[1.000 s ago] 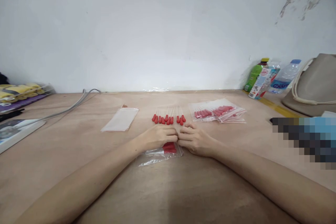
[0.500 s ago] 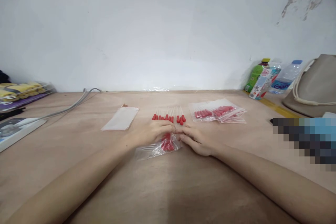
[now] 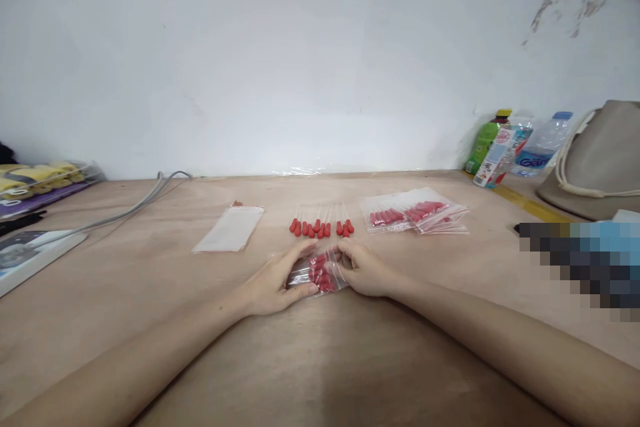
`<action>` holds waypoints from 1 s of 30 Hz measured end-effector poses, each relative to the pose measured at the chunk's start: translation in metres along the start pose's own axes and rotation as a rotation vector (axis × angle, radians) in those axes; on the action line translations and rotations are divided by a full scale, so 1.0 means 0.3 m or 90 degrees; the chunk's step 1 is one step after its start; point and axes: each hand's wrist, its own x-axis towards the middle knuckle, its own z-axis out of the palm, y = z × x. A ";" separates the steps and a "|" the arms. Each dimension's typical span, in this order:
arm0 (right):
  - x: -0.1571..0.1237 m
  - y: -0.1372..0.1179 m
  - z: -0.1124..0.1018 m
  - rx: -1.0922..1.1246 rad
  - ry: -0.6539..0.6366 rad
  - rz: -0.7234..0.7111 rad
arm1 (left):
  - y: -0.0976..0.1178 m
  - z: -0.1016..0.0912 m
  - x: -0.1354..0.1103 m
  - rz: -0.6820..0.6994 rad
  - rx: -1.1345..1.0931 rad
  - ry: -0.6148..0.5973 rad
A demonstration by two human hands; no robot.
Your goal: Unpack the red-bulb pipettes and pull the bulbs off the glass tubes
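Between my two hands lies a clear zip bag (image 3: 300,276) with several red-bulbed droppers (image 3: 320,272) inside. My left hand (image 3: 273,283) is wrapped around the bag's left part, thumb on its near edge and fingers at its far edge. At the bag's right end, my right hand (image 3: 367,267) pinches the plastic with curled fingers. Just beyond the hands, several loose droppers (image 3: 321,229) lie in a row, red bulbs towards me and thin clear stems pointing at the wall.
Filled bags of droppers (image 3: 415,212) are piled to the right. A stack of flat bags (image 3: 230,228) lies left. Bottles (image 3: 487,143) and a grey bag (image 3: 595,160) stand back right. A cable (image 3: 125,210) crosses the left side to a white box (image 3: 40,257).
My left hand has shifted from over the bag to its left side, thumb now on the near edge. The right fingers have curled onto the bag's end. The bulbs inside show more.
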 end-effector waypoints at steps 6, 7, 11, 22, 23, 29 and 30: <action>-0.010 -0.015 0.012 0.247 -0.052 -0.030 | 0.008 0.003 -0.002 0.020 0.020 0.018; -0.008 -0.021 0.016 0.275 -0.059 -0.029 | 0.008 0.003 -0.002 0.023 0.023 0.021; 0.001 -0.023 0.024 0.313 -0.032 0.037 | 0.008 0.003 -0.002 0.021 0.031 0.025; -0.039 0.026 -0.094 0.567 0.036 0.231 | 0.026 -0.005 -0.003 -0.027 0.023 0.004; -0.035 0.029 -0.112 0.560 0.041 0.237 | 0.028 -0.006 -0.003 -0.031 0.021 0.003; 0.018 0.044 -0.300 0.419 0.204 0.193 | 0.031 -0.011 0.000 -0.023 0.010 0.003; 0.030 0.047 -0.323 0.395 0.250 0.178 | 0.030 -0.010 0.001 -0.021 0.008 0.002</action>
